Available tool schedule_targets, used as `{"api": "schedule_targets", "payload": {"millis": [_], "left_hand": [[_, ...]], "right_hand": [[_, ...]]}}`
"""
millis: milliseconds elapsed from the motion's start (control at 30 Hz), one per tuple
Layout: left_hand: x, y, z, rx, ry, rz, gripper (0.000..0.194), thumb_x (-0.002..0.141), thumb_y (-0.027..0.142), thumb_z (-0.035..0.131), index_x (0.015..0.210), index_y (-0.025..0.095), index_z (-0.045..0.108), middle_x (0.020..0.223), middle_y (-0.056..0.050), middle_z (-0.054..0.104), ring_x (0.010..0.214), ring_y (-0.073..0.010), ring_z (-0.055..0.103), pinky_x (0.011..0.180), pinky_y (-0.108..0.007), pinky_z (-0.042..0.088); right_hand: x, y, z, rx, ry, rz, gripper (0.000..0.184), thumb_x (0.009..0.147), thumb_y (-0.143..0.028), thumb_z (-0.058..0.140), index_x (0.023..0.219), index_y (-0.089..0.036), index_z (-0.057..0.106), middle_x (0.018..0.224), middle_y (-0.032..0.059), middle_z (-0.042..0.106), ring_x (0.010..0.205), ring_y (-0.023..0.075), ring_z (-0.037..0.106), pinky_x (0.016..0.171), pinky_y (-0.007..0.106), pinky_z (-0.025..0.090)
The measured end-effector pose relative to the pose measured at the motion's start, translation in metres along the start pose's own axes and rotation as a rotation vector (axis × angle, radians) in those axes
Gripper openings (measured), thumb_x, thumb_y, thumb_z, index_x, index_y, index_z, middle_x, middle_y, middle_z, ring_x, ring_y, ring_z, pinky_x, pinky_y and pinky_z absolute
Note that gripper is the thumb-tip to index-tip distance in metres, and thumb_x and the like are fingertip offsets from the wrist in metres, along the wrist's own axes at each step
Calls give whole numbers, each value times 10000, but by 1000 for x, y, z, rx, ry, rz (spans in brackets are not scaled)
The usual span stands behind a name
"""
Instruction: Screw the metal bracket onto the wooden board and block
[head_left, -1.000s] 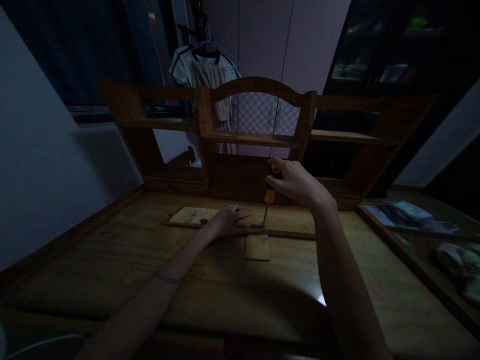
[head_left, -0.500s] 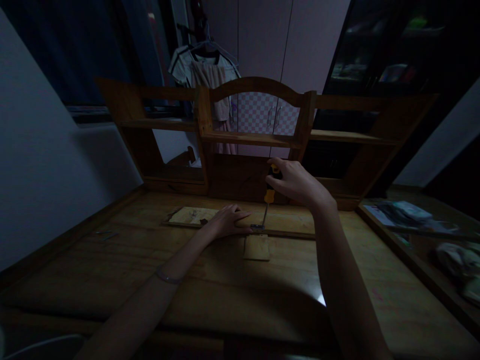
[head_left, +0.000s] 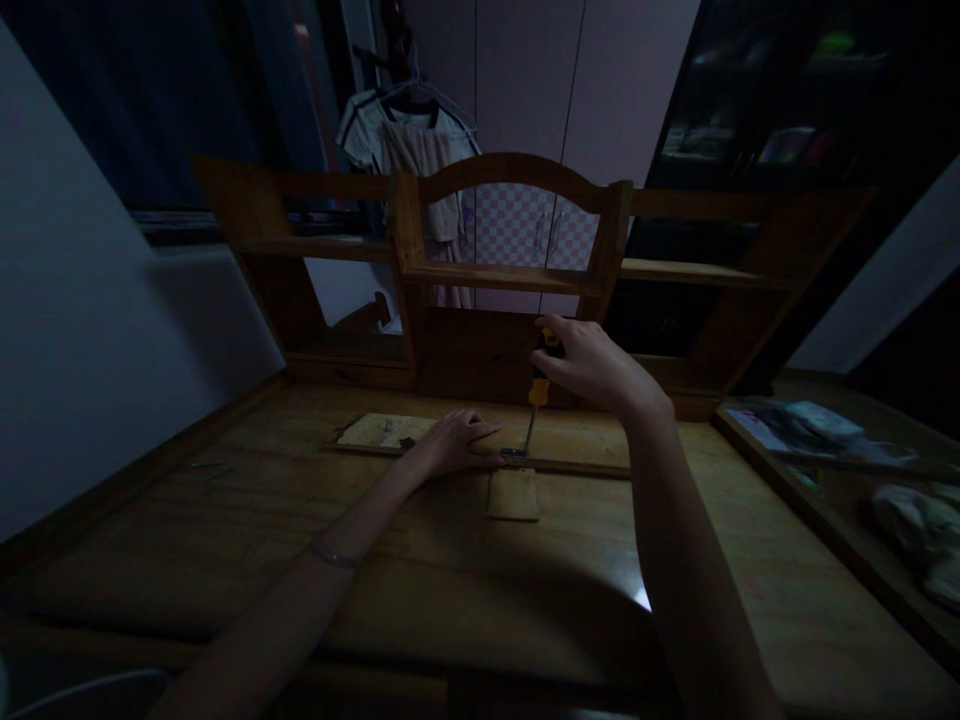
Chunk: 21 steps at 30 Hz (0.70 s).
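Observation:
My right hand [head_left: 581, 360] is wrapped round the black-and-yellow handle of a screwdriver [head_left: 538, 392], held nearly upright. Its tip meets a small metal hinge [head_left: 516, 455] at the front edge of a long wooden board [head_left: 577, 447]. My left hand [head_left: 459, 442] lies on that board with fingers stretched out, the fingertips touching or close beside the hinge's left end. Just in front of the hinge a small square wooden piece [head_left: 513, 496] lies flat on the desk. Whether a screw sits under the tip is too small to tell.
The wooden desk [head_left: 420, 590] carries a shelf unit [head_left: 510, 275] along its back. Thin metal pieces [head_left: 214, 468] lie at the left. Papers and a plastic packet [head_left: 817, 425] are on a lower surface at the right, with crumpled cloth [head_left: 919, 535] in front of them.

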<state>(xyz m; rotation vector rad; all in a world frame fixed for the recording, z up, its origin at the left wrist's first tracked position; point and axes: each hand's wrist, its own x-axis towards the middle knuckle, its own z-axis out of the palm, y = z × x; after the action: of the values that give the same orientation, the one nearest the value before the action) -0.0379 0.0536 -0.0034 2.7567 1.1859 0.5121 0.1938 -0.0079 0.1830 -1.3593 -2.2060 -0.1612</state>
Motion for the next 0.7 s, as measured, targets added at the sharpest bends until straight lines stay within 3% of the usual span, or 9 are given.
{"api": "schedule_targets", "payload": {"millis": [700], "left_hand": [[-1, -1, 1, -10, 25, 8, 723, 774, 742, 575, 1369, 333, 538, 1118, -65, 560, 1014, -238, 553, 886, -330, 416]], "right_hand": [[-1, 0, -2, -20, -14, 9, 387, 888, -341, 499, 1218, -153, 571, 1136, 148, 671, 1062, 278, 610, 885, 362, 447]]}}
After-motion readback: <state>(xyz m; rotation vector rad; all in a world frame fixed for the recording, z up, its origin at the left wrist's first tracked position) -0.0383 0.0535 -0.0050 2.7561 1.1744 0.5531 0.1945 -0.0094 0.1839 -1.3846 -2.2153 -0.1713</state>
